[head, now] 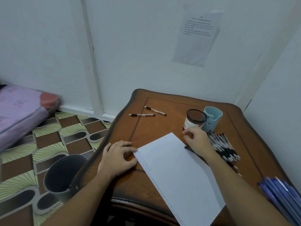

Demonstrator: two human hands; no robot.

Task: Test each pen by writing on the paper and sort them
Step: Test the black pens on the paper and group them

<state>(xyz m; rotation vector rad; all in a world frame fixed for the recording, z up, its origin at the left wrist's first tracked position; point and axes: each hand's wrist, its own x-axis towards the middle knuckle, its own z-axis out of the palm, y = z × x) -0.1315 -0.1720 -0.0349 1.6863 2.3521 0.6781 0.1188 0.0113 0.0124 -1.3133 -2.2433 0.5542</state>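
White paper [175, 168] lies diagonally — left hand [117, 158] flat at its corner, right hand [197, 141] gripping 1 pen [187, 147].

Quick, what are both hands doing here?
Left hand: open, fingers resting on the paper edge.
Right hand: fingers curled above a dark pen; grip cannot be told.

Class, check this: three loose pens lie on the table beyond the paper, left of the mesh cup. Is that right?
No. The head view shows two loose pens, not three, on the table beyond the paper, left of the mesh cup.
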